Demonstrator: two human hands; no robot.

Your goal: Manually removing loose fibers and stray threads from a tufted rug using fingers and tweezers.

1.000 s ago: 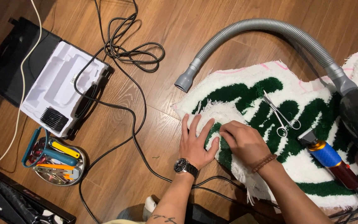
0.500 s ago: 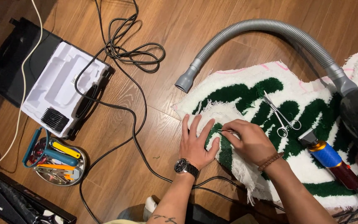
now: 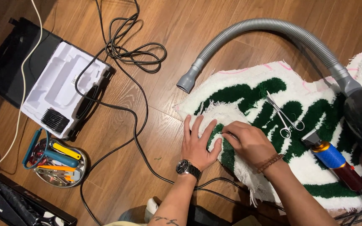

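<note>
The wooden floor (image 3: 156,37) carries everything here. The biggest thing is the tufted rug (image 3: 248,83), white with green shapes, lying toward the right edge of the floor. Its green and white pile looks already full and even in the middle part, but the near-left corner shows loose white fringe and threads, so I judge the trimming of the edge is only partly done and this corner remains.

A grey vacuum hose (image 3: 273,27) curves over the rug's far side, its nozzle resting just beside the rug's left border. An open black case with a white tray (image 3: 59,90) lies near the left edge, with black cables (image 3: 135,54) running across the middle. A blue and red electric trimmer (image 3: 336,161) lies on the rug at the right.

The left hand (image 3: 198,144) is flat and released, fingers spread, pressing the rug corner down. The right hand (image 3: 250,142) is clenched on something thin at the pile; I cannot tell what exactly. Small silver scissors (image 3: 285,115) lie unused on the rug, near the right hand. A round tray of tools (image 3: 57,163) sits near the left edge.
</note>
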